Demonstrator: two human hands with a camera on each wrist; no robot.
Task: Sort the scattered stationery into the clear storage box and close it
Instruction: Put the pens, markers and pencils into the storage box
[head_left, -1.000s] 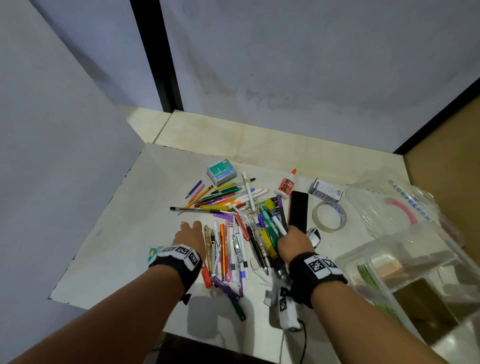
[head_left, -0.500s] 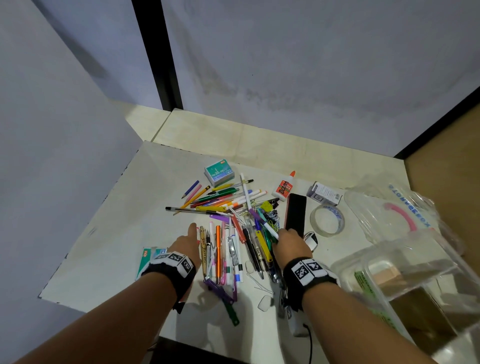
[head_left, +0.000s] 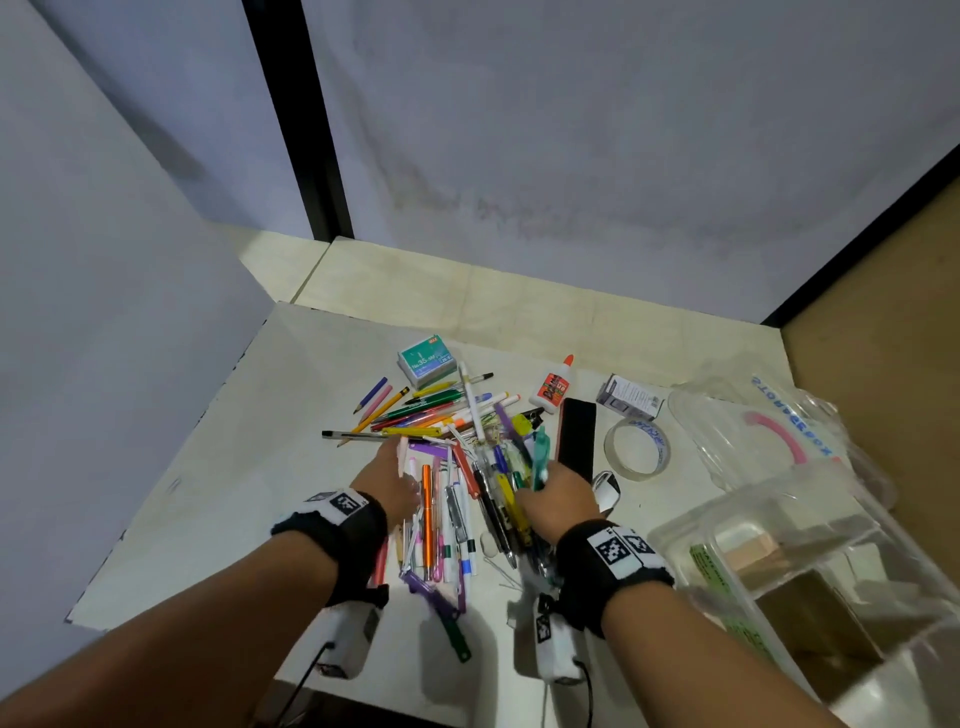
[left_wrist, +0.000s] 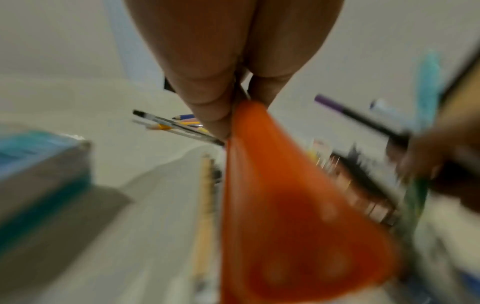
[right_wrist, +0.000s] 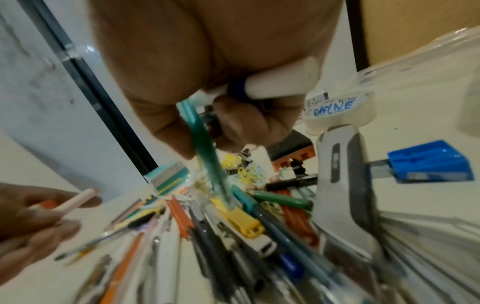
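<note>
The clear storage box (head_left: 810, 566) stands open at the table's (head_left: 218, 499) near right. The pen pile (head_left: 467, 483) lies mid-table between my hands. My right hand (head_left: 558, 501) grips a teal pen (right_wrist: 205, 148) and a white marker (right_wrist: 280, 82); my left hand (head_left: 387, 480) pinches a pale pen (right_wrist: 75, 200) and an orange pen (left_wrist: 285, 205).

Spread over the middle of the table (head_left: 218, 467): a heap of pens (head_left: 467, 499). At its far edge, a staple box (head_left: 427, 359); right of that, a glue bottle (head_left: 553, 384), then a small carton (head_left: 629, 397). Nearer, right of the heap, a tape roll (head_left: 637, 449). Further right, the box lid (head_left: 753, 436), with the storage box (head_left: 810, 577) in front of it at the table's right edge. On the heap's left flank, the left hand (head_left: 387, 480); on its right flank, the right hand (head_left: 558, 499).
</note>
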